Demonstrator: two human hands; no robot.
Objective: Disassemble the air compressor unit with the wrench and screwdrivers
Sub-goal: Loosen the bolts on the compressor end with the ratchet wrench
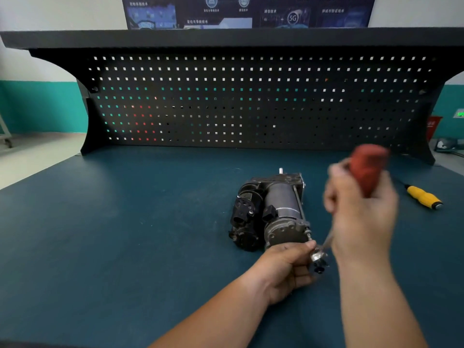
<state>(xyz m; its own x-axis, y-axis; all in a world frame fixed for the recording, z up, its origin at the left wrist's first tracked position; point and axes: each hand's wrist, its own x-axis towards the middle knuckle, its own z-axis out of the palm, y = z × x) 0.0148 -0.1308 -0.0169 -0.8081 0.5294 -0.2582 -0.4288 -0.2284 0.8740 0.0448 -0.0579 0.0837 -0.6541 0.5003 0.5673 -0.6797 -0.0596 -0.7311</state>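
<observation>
The right hand (361, 217) clamps a blurred red-handled screwdriver (367, 169); the left hand (283, 270) pinches a small silvery fitting (317, 256) at the lower end of the grey-black metal air compressor (273, 209). Unscrewing, I'd judge; next, steady turns.

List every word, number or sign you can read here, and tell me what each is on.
"5G": on the dark poster on the wall above the bench.
Chinese headings on the same poster: too blurred to read.
White marks on the red container at far right: too blurred.
Green lit display: unreadable.
Air compressor, red-handled screwdriver, yellow screwdriver: no text visible.
</observation>
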